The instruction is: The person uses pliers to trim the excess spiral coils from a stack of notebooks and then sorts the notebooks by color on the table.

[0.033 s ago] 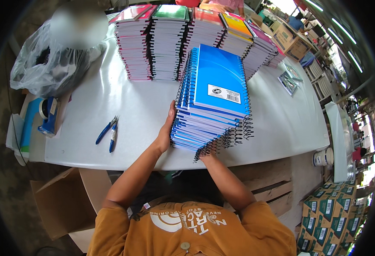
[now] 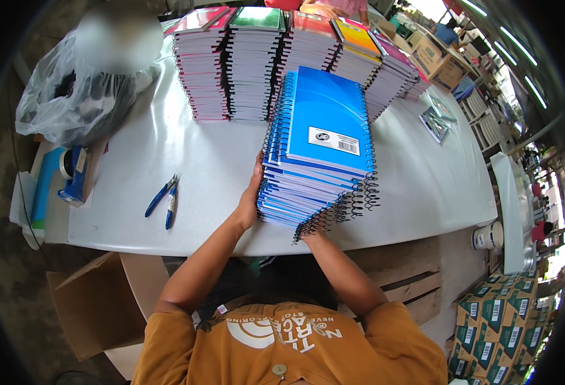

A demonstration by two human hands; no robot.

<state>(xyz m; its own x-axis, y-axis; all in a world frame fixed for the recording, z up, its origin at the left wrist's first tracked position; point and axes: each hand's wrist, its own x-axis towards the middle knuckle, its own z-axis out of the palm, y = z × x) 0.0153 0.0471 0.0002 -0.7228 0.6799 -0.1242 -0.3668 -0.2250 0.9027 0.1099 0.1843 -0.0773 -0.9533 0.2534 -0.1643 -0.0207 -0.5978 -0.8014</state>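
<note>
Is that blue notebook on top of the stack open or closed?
Closed: the top blue notebook has its cover lying flat.

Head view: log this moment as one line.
left hand: against left side of blue notebook stack | right hand: at stack's near side, mostly hidden | pliers: on table, left of stack

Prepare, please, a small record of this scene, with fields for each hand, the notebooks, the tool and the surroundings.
Left hand: against the left side of the blue notebook stack
Right hand: at the stack's near end, mostly hidden
Binding: black spiral coils
Behind: notebook stacks, covers of several colours
Tool: blue-handled pliers, on the table
Far left: clear plastic bag
</note>
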